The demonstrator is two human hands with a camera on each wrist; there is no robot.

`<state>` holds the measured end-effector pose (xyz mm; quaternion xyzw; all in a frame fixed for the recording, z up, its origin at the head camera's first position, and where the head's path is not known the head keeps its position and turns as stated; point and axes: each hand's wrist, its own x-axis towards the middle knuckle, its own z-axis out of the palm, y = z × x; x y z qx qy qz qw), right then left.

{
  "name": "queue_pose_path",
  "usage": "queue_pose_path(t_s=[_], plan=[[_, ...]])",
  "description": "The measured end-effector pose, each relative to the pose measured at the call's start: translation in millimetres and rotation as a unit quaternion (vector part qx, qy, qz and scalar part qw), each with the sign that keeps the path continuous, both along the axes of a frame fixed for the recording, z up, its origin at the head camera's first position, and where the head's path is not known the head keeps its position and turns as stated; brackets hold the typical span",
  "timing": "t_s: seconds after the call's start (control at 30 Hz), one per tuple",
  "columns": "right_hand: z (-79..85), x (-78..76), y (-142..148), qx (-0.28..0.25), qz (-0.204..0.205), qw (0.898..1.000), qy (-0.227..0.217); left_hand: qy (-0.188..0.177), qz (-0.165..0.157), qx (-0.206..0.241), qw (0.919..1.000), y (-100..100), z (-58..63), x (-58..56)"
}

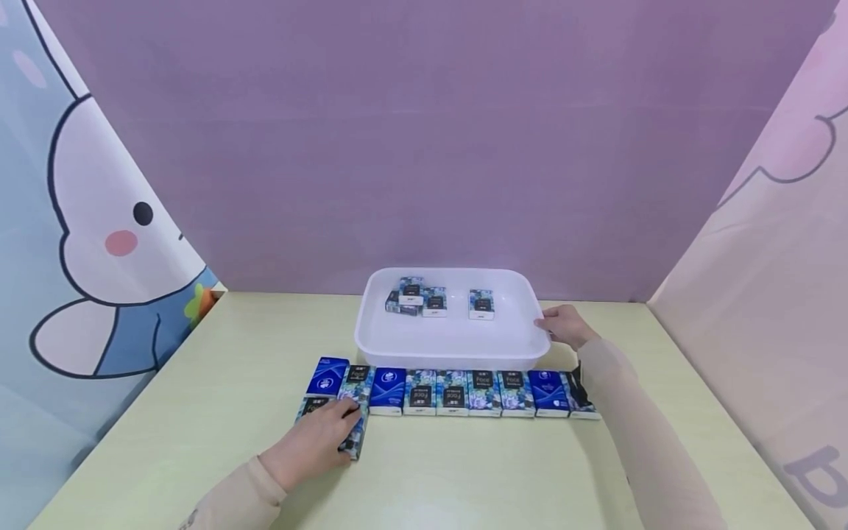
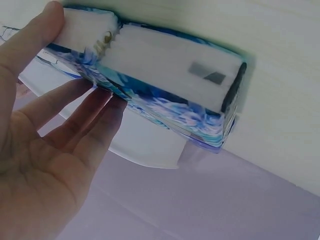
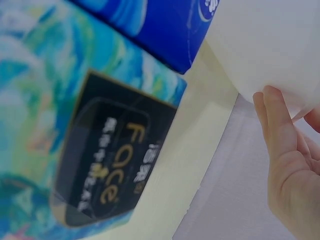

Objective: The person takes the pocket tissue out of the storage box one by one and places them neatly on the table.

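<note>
In the head view my left hand (image 1: 314, 445) reaches over the left end of a row of tissue packs and grips a floral tissue pack (image 1: 354, 440). The left wrist view shows the thumb (image 2: 52, 22) at the pack's white side and the other fingers on its printed face. My right hand (image 1: 566, 325) holds the right rim of a white plastic tray (image 1: 457, 350), fingers against its outer wall. Inside the tray lie several small floral packs, one pack (image 1: 481, 304) apart from a cluster (image 1: 412, 294) on the left.
A side-by-side row of floral and blue packs (image 1: 387, 390) runs along the tray's front. A blue pack (image 1: 327, 375) sits at the left end; the right forearm (image 1: 636, 412) passes over the right end. Behind the pale table (image 1: 199, 412) stands a purple wall (image 1: 450, 147).
</note>
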<state>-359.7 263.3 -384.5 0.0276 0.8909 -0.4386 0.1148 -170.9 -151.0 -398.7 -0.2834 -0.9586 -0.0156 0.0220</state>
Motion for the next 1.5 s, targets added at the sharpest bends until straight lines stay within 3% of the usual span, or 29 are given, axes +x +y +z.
queue_pose_path(t_s=[0.37,0.6,0.77,0.97,1.1,1.2,1.33,1.5], plan=[[-4.0,-2.1,2,-0.006,-0.002,1.000,0.003,0.025,-0.017,-0.002,0.9995,0,-4.5,0.2],[-6.4,-4.3,2,-0.006,-0.001,1.000,-0.004,-0.009,-0.003,-0.002,1.0000,1,-0.7,3.9],[-4.6,-2.9,0,-0.006,-0.004,1.000,-0.002,-0.004,-0.005,-0.003,1.0000,4,13.7,5.7],[0.3,0.4,0,-0.005,-0.005,1.000,0.005,0.019,-0.023,0.011,0.9995,12,44.3,-0.4],[1.5,0.6,0,-0.008,-0.002,1.000,0.009,0.042,-0.042,0.031,0.9978,20,67.6,-16.8],[0.8,-0.3,1,-0.011,-0.005,1.000,0.008,0.038,-0.037,0.045,0.9976,28,86.4,-37.4],[-0.9,-0.9,2,-0.014,-0.008,1.000,0.003,0.011,-0.011,0.037,0.9992,36,104.9,-74.8],[-4.7,-0.8,0,-0.018,-0.010,1.000,0.000,-0.039,0.023,0.024,0.9987,43,108.8,-127.5]])
